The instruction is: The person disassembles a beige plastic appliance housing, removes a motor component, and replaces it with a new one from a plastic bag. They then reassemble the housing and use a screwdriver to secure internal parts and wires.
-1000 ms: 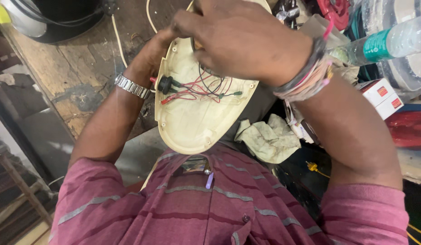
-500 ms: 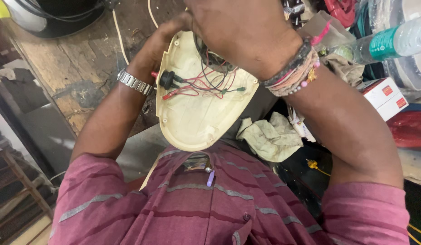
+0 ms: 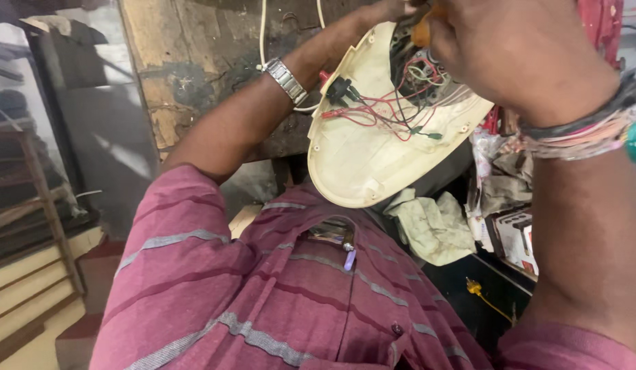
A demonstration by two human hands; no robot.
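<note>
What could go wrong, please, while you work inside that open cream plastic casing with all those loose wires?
The right hand presses into thin red and white wires; one could snag or pull loose. The cream casing is held up in the air by the left hand only at its far edge, so it might slip or twist. The right hand also hides the work spot, so a wrong contact could go unseen.

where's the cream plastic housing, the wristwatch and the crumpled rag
cream plastic housing (image 3: 373, 161): head view, bare inner surface below the wires
wristwatch (image 3: 285, 80): head view, metal band on the left wrist
crumpled rag (image 3: 434, 229): head view, middle of the cloth
</note>
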